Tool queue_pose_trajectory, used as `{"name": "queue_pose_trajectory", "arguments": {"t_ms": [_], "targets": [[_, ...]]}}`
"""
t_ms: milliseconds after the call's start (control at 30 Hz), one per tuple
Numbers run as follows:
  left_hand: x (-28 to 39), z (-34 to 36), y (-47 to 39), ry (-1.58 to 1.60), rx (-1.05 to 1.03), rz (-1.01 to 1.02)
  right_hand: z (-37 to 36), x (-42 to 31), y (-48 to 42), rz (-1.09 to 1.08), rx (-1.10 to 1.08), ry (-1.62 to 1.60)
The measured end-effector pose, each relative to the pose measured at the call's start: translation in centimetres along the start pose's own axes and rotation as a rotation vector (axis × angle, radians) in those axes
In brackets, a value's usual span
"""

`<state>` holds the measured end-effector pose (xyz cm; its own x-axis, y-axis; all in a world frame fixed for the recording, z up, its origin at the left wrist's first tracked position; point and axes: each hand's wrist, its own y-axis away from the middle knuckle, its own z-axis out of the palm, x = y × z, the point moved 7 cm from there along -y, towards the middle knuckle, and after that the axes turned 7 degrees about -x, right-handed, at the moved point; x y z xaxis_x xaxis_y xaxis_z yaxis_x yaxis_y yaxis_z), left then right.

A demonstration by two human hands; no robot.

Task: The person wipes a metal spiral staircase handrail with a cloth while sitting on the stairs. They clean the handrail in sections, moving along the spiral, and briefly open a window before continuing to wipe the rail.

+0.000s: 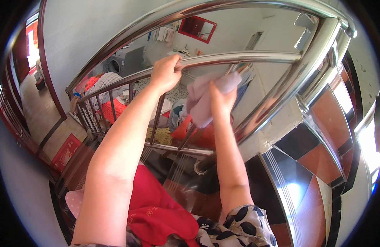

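Observation:
My left hand (165,74) is closed around the middle rail (245,57) of a stainless-steel stair railing. In my right hand (223,100) is a bunched pale lilac cloth (200,103), blurred as if in motion. The cloth lies over or in front of an upright bar near the right part of the railing. Whether it presses on the bar cannot be told. A thicker handrail (208,9) curves above both hands. A red cloth (159,210) hangs in front of my body.
Beyond the bars lie heaped clothes and blankets (106,81). A front-loading washing machine (125,60) and a red-framed mirror (197,28) are farther back. Black and brown tiled stairs (313,145) curve up at the right. A red mat (65,152) lies at the left.

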<state>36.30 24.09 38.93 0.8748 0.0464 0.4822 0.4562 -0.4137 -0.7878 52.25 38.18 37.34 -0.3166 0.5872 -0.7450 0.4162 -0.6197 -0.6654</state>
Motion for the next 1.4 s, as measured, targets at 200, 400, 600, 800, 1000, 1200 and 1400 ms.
{"name": "queue_pose_trajectory", "arguments": {"t_ms": [200, 400, 600, 800, 1000, 1200, 1400], "targets": [[-0.1, 0.5, -0.1, -0.053, -0.086, -0.049, -0.2, -0.2, -1.1, 0.014, -0.036, -0.108], [0.0, 0.5, -0.1, -0.026, -0.11, -0.073, 0.1, 1.2, -0.8, 0.08, -0.084, -0.299], [0.5, 0.1, 0.0, 0.004, -0.027, -0.025, 0.2, 4.2, 1.5, 0.131, -0.088, -0.232], [0.9, -0.1, 0.0, 0.014, 0.03, 0.025, 0.4, 8.4, 6.0, 0.213, -0.079, -0.164], [0.6, -0.3, 0.1, -0.011, 0.029, 0.006, 1.5, 14.9, 11.6, 0.366, -0.19, -0.148], [0.9, -0.3, 0.0, -0.007, 0.028, 0.003, 1.8, 21.8, 18.4, 0.454, -0.168, -0.061], [0.7, -0.4, 0.0, -0.059, 0.042, 0.045, 1.1, 16.3, 15.2, 0.301, -0.156, -0.041]]}}
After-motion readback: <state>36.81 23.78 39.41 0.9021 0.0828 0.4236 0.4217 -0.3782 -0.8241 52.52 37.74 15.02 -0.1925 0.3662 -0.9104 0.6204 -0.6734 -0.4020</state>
